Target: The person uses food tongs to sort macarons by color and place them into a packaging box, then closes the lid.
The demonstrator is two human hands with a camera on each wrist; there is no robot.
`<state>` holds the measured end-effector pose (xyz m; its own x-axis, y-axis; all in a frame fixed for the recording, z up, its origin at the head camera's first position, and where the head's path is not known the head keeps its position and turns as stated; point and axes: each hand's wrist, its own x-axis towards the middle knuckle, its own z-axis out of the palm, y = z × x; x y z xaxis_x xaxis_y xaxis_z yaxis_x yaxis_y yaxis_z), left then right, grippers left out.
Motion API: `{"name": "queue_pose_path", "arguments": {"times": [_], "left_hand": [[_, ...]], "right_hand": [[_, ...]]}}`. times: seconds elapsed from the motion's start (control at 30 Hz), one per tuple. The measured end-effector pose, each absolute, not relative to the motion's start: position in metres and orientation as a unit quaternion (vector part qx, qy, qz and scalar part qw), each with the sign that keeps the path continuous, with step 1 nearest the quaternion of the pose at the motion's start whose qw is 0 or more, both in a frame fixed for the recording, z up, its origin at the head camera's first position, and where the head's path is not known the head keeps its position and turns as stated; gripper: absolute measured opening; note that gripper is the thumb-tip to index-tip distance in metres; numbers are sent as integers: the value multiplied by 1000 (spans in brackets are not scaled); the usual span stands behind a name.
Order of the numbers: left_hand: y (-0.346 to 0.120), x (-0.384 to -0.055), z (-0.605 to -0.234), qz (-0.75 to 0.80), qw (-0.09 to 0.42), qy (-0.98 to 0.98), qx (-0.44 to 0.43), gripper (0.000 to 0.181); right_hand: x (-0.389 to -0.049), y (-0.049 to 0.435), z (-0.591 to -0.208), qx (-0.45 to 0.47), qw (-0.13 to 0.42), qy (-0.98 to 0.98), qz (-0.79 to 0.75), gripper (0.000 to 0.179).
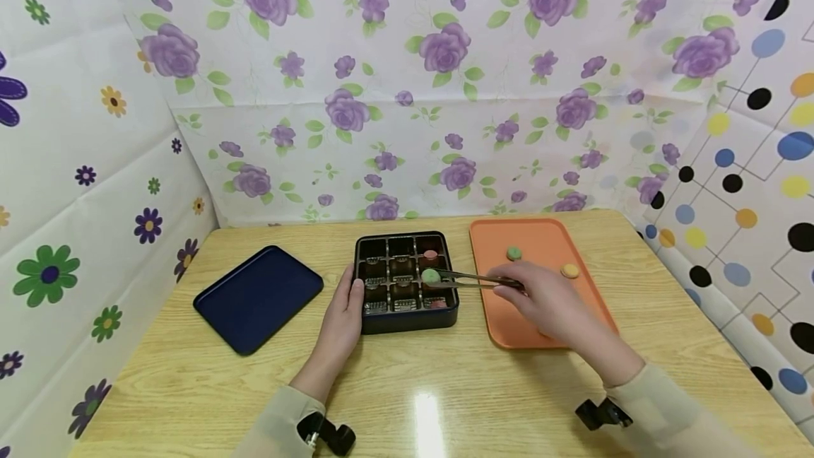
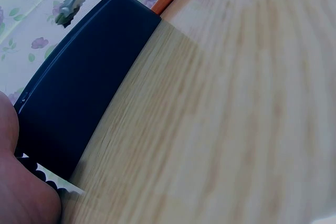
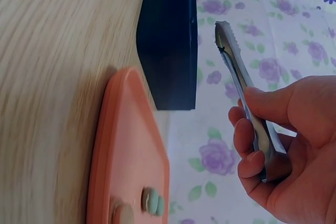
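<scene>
My right hand (image 1: 540,295) holds metal tongs (image 3: 241,72), thumb on one arm and fingers curled round the other. In the head view the tongs' tips reach over the right column of a dark box (image 1: 407,326) with a divided black insert. A green macaron (image 1: 430,276) sits at those tips, in the middle compartment of that column. Pink macarons lie in the compartments behind it (image 1: 430,255) and in front of it (image 1: 437,303). My left hand (image 1: 341,313) rests along the box's left wall, fingers straight, thumb near the front left corner.
An orange tray (image 1: 502,331) lies right of the box, bearing a green macaron (image 1: 514,253) and a yellow macaron (image 1: 569,271); my right forearm crosses its front. At the left, a dark blue lid (image 1: 257,299) lies on the wooden table (image 1: 375,394). Patterned cloth hangs behind and at both sides.
</scene>
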<state>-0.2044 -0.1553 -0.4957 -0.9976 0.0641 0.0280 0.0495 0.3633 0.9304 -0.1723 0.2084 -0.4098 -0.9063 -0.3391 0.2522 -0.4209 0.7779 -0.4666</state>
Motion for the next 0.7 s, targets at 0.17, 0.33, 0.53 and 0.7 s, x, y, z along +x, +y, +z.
{"name": "queue_pose_path", "arguments": {"times": [0.17,0.33,0.53,0.7], "left_hand": [[-155,-204,-496,562,4,826,35,82],[-155,-204,-496,565,2,825,38,82],[-155,-205,-496,565,1,824,35,76],[-155,-204,-496,566,1,824,34,77]], "right_hand": [[-173,197,-410,215,86,-938,258,24],[-174,187,-412,224,87,-939,245,25],[-177,176,-414,229,74,-942,233,25],[-179,169,-417,226,63,-944,232,26]]}}
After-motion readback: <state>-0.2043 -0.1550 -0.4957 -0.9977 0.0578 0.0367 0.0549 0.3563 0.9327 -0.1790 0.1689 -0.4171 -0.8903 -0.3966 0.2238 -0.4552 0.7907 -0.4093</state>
